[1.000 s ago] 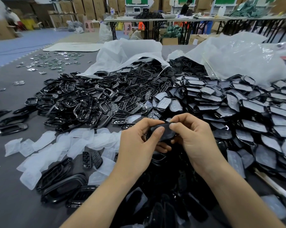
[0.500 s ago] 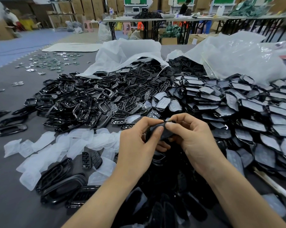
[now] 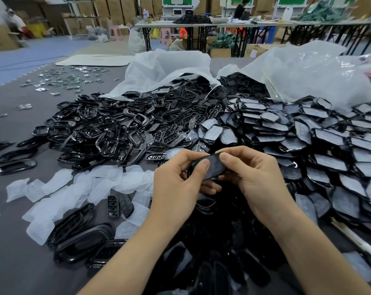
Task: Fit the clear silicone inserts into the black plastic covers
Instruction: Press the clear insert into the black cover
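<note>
On the table (image 3: 14, 262), in front of the heap of black parts (image 3: 180, 116), clear inserts (image 3: 63, 184) lie loose, soft and floppy by the look. Closer in, left hand (image 3: 173, 188) and right hand (image 3: 259, 184) pinch one black cover (image 3: 213, 167) by its ends, thumbs pressing down. Light, stiff shell, I'd say. Its insert? Can't make it out.

Tally on the worktop (image 3: 14, 262): small lots counted, heaps past counting.
Two hands, left hand (image 3: 176, 188) and right hand (image 3: 254, 179); one cover (image 3: 212, 167) pinched between them. Two bags (image 3: 165, 69). Three long shells (image 3: 16, 166) at the far left edge. Two button pads (image 3: 113, 206) among the inserts (image 3: 58, 184). Loose inserts, open frames (image 3: 95, 133), filled covers (image 3: 329, 135): dozens each, too many to count.
</note>
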